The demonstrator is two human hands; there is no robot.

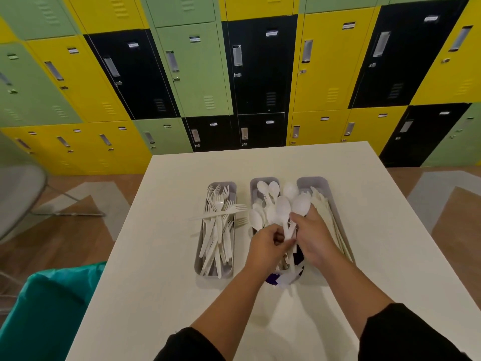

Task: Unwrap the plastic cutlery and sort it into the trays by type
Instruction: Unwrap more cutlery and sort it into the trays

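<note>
Over the middle tray [253,184], left hand [265,247] and right hand [316,237] both gripping a bunch of white spoons [282,209], wrapper [285,278] dangling below. Mostly sorted: forks [217,225] left, knives [329,212] right. Beyond, bare table [260,162], lockers [192,71].

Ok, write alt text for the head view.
Both hands, left hand and right hand, grip a bunch of white plastic spoons over the middle tray. Forks fill the left tray on a white table.
</note>
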